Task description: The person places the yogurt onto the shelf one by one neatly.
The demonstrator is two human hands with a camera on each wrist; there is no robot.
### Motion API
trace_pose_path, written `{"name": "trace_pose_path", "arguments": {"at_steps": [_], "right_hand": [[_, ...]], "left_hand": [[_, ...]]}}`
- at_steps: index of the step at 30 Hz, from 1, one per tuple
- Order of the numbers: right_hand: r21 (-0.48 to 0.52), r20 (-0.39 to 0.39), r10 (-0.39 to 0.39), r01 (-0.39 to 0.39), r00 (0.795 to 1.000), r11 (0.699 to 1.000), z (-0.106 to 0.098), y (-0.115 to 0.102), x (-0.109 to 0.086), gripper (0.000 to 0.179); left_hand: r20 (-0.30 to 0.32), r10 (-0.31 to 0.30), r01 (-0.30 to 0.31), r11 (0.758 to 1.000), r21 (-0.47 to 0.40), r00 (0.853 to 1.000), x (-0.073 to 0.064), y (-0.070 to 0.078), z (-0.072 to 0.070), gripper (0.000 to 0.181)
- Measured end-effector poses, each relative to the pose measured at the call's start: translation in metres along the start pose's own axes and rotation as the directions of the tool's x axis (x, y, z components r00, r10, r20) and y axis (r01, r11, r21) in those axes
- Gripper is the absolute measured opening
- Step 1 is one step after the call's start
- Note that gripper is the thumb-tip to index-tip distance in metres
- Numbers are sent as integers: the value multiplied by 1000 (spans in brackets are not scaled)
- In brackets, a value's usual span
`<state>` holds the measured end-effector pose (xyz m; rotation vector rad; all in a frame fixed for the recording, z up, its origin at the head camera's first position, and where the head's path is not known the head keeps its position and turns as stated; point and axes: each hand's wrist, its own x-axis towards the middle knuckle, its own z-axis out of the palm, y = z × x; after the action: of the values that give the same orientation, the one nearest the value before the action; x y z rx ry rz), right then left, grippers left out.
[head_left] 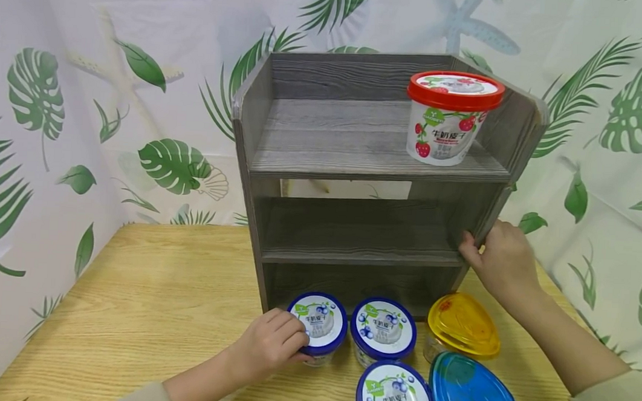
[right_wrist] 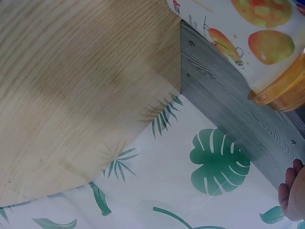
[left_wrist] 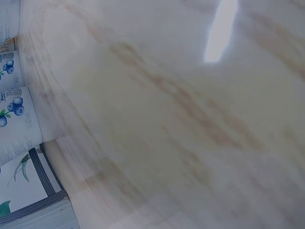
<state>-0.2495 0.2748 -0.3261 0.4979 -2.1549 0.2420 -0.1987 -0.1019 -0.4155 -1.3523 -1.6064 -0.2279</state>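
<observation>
A grey wooden shelf unit (head_left: 358, 260) stands upright on the table. My left hand (head_left: 270, 343) holds the left-front side of a blue-lidded blueberry tub (head_left: 322, 322) at the shelf's foot; this hand is out of sight in the left wrist view. With the thumb on its front edge, my right hand (head_left: 505, 258) grips the shelf's right side panel (right_wrist: 238, 93); its other fingers are on the outer face. A second blue-lidded tub (head_left: 384, 330) sits right beside the first, and a third (head_left: 396, 395) is nearer me. One red-lidded strawberry tub (head_left: 450, 128) stands on the top shelf, at right.
Right of the tubs are a container with a yellow lid (head_left: 464, 326) and another with a blue lid (head_left: 474, 390), both roughly triangular. The wooden tabletop (head_left: 147, 288) extends left of the shelf. Leaf-patterned sheeting (head_left: 174, 84) surrounds the table at the back and sides.
</observation>
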Motion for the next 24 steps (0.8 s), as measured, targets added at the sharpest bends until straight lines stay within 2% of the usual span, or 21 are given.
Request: {"name": "trace_pose_path", "arguments": {"at_steps": [15,24], "right_hand": [[-8,-18,-13,13,1000,1000,-1,0,0,30],[-9,-9,-1,0,1000,1000,0,-1,-1,29]], "left_hand": [[54,-31,31,1000,-2,998,-5,1,-5,32],[54,-13,14,1000,-10,998,0,-5,-11,33]]}}
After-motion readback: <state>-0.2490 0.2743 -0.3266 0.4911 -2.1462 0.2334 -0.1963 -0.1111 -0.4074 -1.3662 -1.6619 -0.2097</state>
